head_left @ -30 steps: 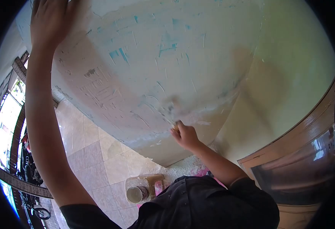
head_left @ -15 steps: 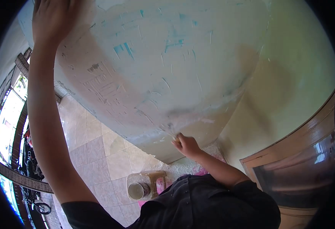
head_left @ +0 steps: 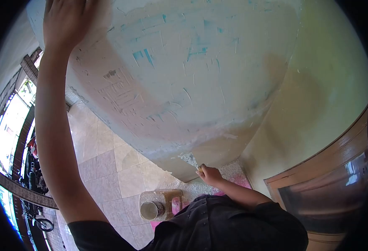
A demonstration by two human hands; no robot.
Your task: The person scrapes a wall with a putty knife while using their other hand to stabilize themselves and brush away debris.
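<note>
While the left grip [head_left: 69,26] lies spread on the wall [head_left: 171,79] at upper left, the right grip [head_left: 209,174] pinches the scraper [head_left: 189,159] at lower centre; keep angle shallow, pressure light, even.

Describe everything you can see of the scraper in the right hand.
The scraper is a small hand tool with a flared blade, greyish and mottled with whitish patches, that looks like metal. Its yellowish handle is mostly hidden inside the right hand, which grips it. The blade points up and to the left in the picture, in front of the lower part of the wall; whether its edge touches the surface is unclear.
</note>
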